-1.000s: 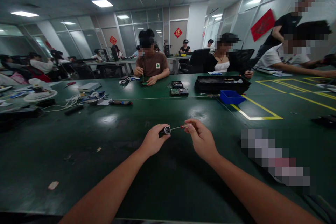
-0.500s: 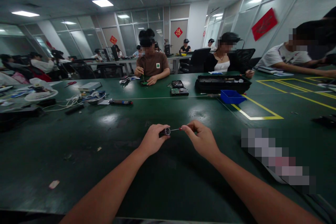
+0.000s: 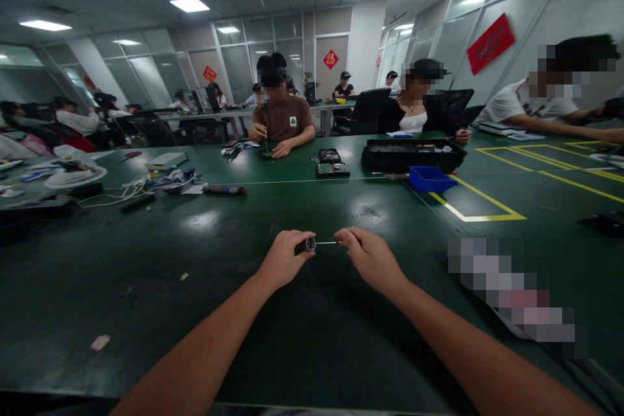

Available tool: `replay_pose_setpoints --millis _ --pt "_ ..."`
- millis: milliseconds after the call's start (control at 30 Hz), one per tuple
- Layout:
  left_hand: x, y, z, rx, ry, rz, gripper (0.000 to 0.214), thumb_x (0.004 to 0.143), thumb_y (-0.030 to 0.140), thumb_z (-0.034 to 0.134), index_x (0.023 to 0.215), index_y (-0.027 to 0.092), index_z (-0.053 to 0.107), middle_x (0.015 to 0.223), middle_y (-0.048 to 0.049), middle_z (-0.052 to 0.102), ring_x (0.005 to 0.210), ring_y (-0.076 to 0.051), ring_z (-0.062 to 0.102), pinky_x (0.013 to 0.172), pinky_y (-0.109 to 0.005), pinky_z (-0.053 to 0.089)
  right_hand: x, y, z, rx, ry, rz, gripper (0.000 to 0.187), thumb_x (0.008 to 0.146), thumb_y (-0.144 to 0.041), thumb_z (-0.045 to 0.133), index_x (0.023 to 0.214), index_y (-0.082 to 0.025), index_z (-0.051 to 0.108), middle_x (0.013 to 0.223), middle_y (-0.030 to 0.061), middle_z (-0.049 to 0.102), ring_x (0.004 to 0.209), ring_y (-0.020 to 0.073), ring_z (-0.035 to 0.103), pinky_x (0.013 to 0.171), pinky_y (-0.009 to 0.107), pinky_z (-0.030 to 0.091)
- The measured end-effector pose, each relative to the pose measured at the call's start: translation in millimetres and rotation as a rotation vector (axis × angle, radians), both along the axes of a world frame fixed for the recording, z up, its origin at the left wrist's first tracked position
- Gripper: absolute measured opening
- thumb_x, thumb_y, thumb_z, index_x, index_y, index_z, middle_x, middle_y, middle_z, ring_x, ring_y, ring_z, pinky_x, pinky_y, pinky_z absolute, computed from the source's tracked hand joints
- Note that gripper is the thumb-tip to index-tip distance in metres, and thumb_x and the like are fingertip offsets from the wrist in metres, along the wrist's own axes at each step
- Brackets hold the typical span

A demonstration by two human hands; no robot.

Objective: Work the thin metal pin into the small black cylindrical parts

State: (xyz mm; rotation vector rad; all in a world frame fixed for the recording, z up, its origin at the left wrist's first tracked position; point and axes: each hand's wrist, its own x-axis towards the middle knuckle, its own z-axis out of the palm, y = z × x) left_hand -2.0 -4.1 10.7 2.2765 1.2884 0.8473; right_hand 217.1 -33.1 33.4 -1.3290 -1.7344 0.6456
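We find a black cylindrical part at the centre of the frame, its round face towards us. A screwdriver lies level beside it, the shaft meeting that face; how deep the tip sits, we cannot tell. The left hand grasps the part between thumb and fingers; the right hand pinches the screwdriver at its red-ended handle, the rest hidden by the fingers. Both are held above the green table, without visible support. We judge that uneven pressure or a poorly seated tip could make the shaft slip towards the left thumb, and that a loose grip could let the part twist or drop. Farther out, we note a blue bin and a black tray at upper right, and a paper scrap at lower left.
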Motion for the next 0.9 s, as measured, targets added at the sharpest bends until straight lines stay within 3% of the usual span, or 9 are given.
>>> replay_pose_setpoints --millis 133,333,500,633,733,800,900 --pt "-0.8 0.0 -0.2 0.005 0.001 0.004 0.038 0.084 0.021 0.07 0.121 0.025 0.065 0.115 -0.005 0.069 0.108 -0.025 0.059 0.099 -0.044 0.042 -1.4 -2.7 0.4 0.042 0.003 0.039 0.027 0.094 -0.034 0.048 0.114 -0.023 0.062 0.082 0.0024 0.069 0.066 0.0187 0.063 0.059 0.031 0.045" --pt "0.3 0.0 1.0 0.004 0.002 0.007 0.037 0.084 0.021 0.07 0.121 0.025 0.066 0.113 -0.0053 0.069 0.107 -0.025 0.06 0.098 -0.044 0.043 0.1 -3.5 -2.0 0.009 0.037 0.061 0.027 0.098 -0.037 0.04 0.1 -0.024 0.064 0.074 0.0002 0.063 0.065 0.0182 0.06 0.061 0.031 0.044" --pt "1.3 -0.4 1.2 0.014 -0.003 0.013 0.037 0.084 0.023 0.07 0.121 0.025 0.065 0.112 -0.0053 0.069 0.105 -0.025 0.06 0.098 -0.045 0.042 -2.5 1.5 -6.8 -0.027 0.288 -0.013 0.016 0.09 -0.037 0.056 0.096 -0.022 0.059 0.082 0.0021 0.065 0.074 0.0193 0.062 0.069 0.033 0.05" --pt "3.6 -2.6 4.5 0.007 -0.006 0.021 0.036 0.084 0.022 0.069 0.121 0.025 0.066 0.114 -0.006 0.069 0.107 -0.025 0.059 0.098 -0.045 0.043 -4.1 9.3 -10.4 -0.112 0.579 -0.022 0.026 0.083 -0.045 0.066 0.089 -0.02 0.065 0.081 0.0045 0.068 0.075 0.0196 0.065 0.076 0.037 0.054" --pt "5.7 -4.5 7.7 0.009 -0.007 -0.014 0.036 0.085 0.021 0.068 0.121 0.026 0.066 0.117 -0.0063 0.068 0.111 -0.025 0.058 0.102 -0.046 0.04 -2.4 16.1 -17.2 -0.302 0.862 -0.022 0.03 0.084 -0.05 0.065 0.083 -0.02 0.063 0.071 0.004 0.065 0.065 0.0187 0.064 0.075 0.042 0.058" --pt "6.3 -4.9 8.3 0.008 0.01 -0.034 0.036 0.085 0.021 0.068 0.121 0.027 0.065 0.117 -0.006 0.068 0.112 -0.026 0.058 0.104 -0.048 0.038 -0.5 19.7 -22.3 -0.394 0.907 -0.026 0.031 0.086 -0.05 0.062 0.076 -0.021 0.06 0.061 0.0019 0.059 0.055 0.0171 0.06 0.073 0.044 0.06" --pt "5.5 -3.9 6.1 -0.002 0.024 -0.03 0.037 0.085 0.022 0.069 0.121 0.027 0.065 0.116 -0.0056 0.069 0.11 -0.026 0.059 0.105 -0.049 0.037 0.8 21.9 -27.4 -0.285 0.842 -0.076 0.029 0.087 -0.05 0.059 0.079 -0.022 0.058 0.066 0.0024 0.06 0.059 0.0177 0.06 0.071 0.042 0.06"
